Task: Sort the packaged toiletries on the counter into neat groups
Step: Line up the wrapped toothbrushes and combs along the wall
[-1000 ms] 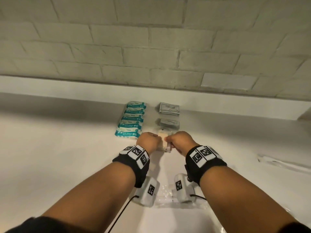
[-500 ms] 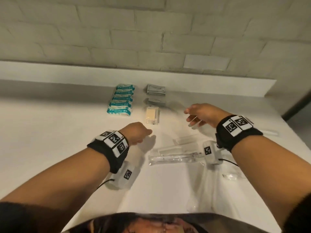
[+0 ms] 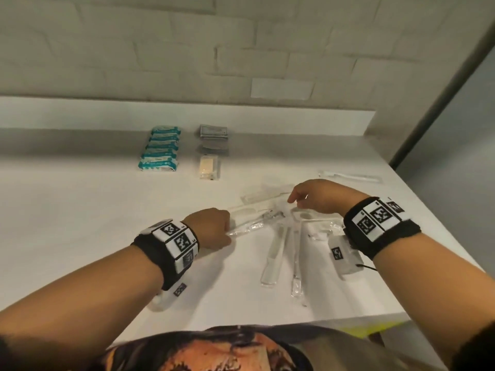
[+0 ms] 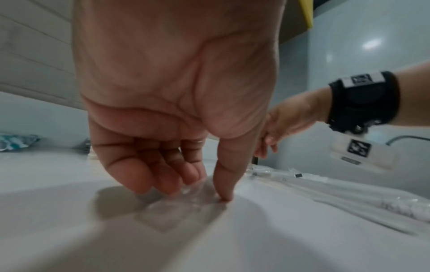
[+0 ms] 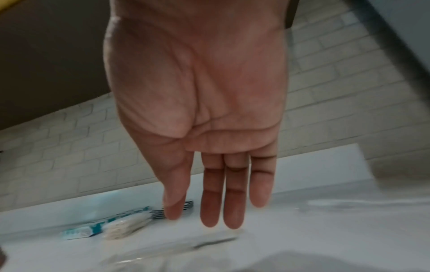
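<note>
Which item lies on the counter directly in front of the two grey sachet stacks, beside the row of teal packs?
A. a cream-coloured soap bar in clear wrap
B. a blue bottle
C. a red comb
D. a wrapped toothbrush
A: the head view shows a cream soap bar in clear wrap just in front of the grey sachets, right of the teal packs.

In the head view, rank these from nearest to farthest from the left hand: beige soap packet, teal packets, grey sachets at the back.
From the left hand:
1. Beige soap packet, ahead.
2. Teal packets, ahead, leftward.
3. Grey sachets, rearmost, by the wall.
</note>
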The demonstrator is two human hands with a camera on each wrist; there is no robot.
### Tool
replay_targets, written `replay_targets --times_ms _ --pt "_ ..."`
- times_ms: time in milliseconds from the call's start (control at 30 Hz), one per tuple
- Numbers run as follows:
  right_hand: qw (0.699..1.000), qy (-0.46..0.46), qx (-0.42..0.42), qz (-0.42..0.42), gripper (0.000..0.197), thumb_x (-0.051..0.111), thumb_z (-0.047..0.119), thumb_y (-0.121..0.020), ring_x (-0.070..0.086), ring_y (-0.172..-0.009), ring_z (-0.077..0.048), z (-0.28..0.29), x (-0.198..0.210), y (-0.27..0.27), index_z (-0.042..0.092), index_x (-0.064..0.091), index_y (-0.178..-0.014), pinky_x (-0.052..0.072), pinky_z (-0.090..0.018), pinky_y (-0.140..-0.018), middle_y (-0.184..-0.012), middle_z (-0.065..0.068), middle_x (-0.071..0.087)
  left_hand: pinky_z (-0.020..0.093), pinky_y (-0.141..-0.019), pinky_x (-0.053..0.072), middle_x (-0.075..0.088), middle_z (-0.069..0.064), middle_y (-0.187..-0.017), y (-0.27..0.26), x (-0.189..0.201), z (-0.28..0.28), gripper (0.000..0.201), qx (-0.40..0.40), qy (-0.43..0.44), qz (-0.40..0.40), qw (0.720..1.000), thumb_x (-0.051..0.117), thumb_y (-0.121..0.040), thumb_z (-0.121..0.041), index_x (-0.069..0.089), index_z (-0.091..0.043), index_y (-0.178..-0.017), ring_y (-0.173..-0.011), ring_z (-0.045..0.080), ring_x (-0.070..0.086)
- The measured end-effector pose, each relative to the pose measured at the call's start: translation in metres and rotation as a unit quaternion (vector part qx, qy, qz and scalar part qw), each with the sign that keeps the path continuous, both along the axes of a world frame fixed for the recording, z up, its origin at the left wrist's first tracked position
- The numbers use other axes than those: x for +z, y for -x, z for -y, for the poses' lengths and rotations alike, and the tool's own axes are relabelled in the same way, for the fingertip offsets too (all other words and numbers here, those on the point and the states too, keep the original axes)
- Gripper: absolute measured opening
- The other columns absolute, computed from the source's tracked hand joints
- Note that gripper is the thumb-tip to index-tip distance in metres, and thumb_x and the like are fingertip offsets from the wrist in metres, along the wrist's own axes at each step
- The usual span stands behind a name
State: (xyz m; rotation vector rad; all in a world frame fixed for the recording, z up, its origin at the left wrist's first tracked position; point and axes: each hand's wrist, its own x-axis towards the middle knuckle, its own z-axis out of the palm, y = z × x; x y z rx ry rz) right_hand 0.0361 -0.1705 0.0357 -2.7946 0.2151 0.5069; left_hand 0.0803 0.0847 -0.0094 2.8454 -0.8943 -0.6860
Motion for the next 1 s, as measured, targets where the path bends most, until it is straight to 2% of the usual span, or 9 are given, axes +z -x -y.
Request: replay_targets --times_ms 100,167,267,400,500,667,767,900,1000 --pt "0.999 0.006 -0.025 0.019 0.028 0.052 0.016 -0.095 0.054 -0.101 -0.012 0.029 0.002 0.029 0.025 0.064 -0.118 0.038 -0.021 -0.085 -0.119 0.004 0.06 0.029 -0.077 0.046 0.055 0.004 -0.111 0.01 0.003 -0.001 0.01 0.012 -0.003 0.004 1.0 0.052 -0.087 -0.02 0.052 -0.019 -0.097 -0.095 0.022 0.055" --pt "0.998 0.011 -0.05 0.033 0.028 0.051 0.015 -0.094 0.055 -0.102 -0.013 0.048 0.003 0.041 0.025 0.065 -0.117 0.04 -0.023 -0.087 -0.12 0.004 0.062 0.028 -0.069 0.039 0.053 0.004 -0.106 0.013 0.003 -0.001 0.01 0.049 0.026 0.008 0.998 0.049 -0.088 -0.02 0.043 -0.018 -0.095 -0.088 0.02 0.051" --pt "0.998 0.031 -0.055 0.018 0.025 0.056 0.018 -0.092 0.056 -0.101 -0.015 0.068 -0.002 0.054 0.024 0.064 -0.115 0.043 -0.025 -0.088 -0.117 0.002 0.063 0.029 -0.061 0.037 0.057 0.003 -0.093 0.016 0.001 0.009 0.014 0.119 0.101 -0.017 0.988 0.049 -0.088 -0.019 0.042 -0.017 -0.1 -0.08 0.019 0.053" --pt "0.994 0.102 0.014 -0.046 0.038 0.074 0.026 -0.075 0.055 -0.093 -0.016 0.062 -0.021 0.065 0.026 0.058 -0.109 0.044 -0.028 -0.077 -0.106 0.005 0.056 0.03 -0.064 0.039 0.06 0.0 -0.093 0.033 0.0 0.04 0.02 0.157 0.172 -0.039 0.972 0.052 -0.089 -0.036 0.045 -0.025 -0.104 -0.084 0.019 0.058" --pt "0.983 0.172 0.052 -0.033 0.046 0.075 0.031 -0.073 0.056 -0.097 -0.023 0.061 -0.036 0.071 0.023 0.051 -0.112 0.047 -0.033 -0.078 -0.112 -0.002 0.054 0.029 -0.062 0.037 0.06 -0.005 -0.09 0.054 0.0 0.073 0.029 0.128 0.157 -0.02 0.979 0.054 -0.087 -0.05 0.05 -0.024 -0.098 -0.083 0.016 0.056" --pt "0.994 0.089 0.056 0.007 0.077 0.082 0.026 -0.062 0.054 -0.101 -0.022 0.093 -0.034 0.077 0.025 0.044 -0.129 0.05 -0.035 -0.079 -0.12 0.0 0.045 0.028 -0.061 0.037 0.051 -0.009 -0.082 0.08 -0.006 0.118 0.052 0.096 0.038 -0.013 0.995 0.055 -0.077 -0.07 0.048 -0.021 -0.095 -0.078 0.013 0.053" --pt "0.993 0.101 0.062 -0.015 0.064 0.082 0.026 -0.062 0.052 -0.097 -0.02 0.125 -0.026 0.084 0.026 0.051 -0.118 0.047 -0.032 -0.075 -0.114 0.002 0.047 0.028 -0.063 0.041 0.055 -0.007 -0.08 0.086 -0.009 0.13 0.052 0.105 -0.04 0.004 0.994 0.056 -0.075 -0.071 0.051 -0.021 -0.088 -0.076 0.013 0.055" --pt "0.985 0.121 0.121 -0.015 0.032 0.075 0.038 -0.071 0.051 -0.086 -0.017 0.145 -0.038 0.092 0.029 0.053 -0.093 0.041 -0.028 -0.067 -0.1 0.007 0.049 0.026 -0.061 0.041 0.057 -0.005 -0.079 0.083 -0.01 0.136 0.028 0.141 -0.06 0.002 0.988 0.058 -0.079 -0.047 0.052 -0.021 -0.083 -0.074 0.013 0.056" --pt "0.986 0.087 0.14 0.016 0.02 0.062 0.031 -0.079 0.049 -0.077 -0.017 0.15 -0.048 0.092 0.028 0.044 -0.071 0.036 -0.028 -0.059 -0.087 0.009 0.045 0.025 -0.055 0.037 0.06 -0.002 -0.079 0.083 -0.009 0.14 0.019 0.166 -0.05 -0.029 0.984 0.057 -0.078 -0.036 0.056 -0.018 -0.085 -0.07 0.013 0.056"
